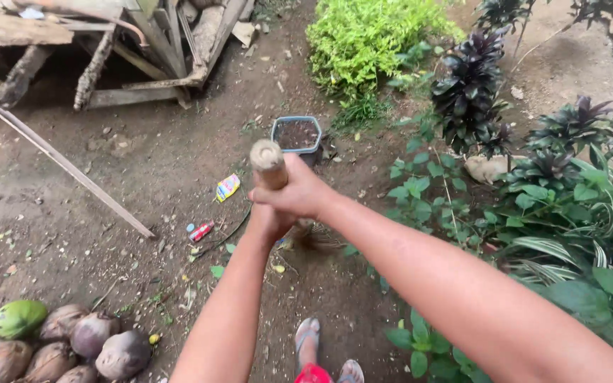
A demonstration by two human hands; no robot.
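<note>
Both of my hands grip a wooden broom handle (267,163) that points up toward the camera. My right hand (299,193) wraps the handle near its top end. My left hand (267,221) holds it just below, mostly hidden under the right hand. The brown bristles (315,239) touch the dirt ground below my hands. Small litter lies to the left of the bristles: a yellow wrapper (227,187) and a red wrapper (201,230).
A grey square pot of soil (296,134) stands beyond my hands. Green and dark purple plants (533,170) fill the right side. Several coconuts (58,344) lie at bottom left. Wooden planks (129,57) and a long stick (58,157) lie upper left. My sandalled feet (308,339) are at the bottom.
</note>
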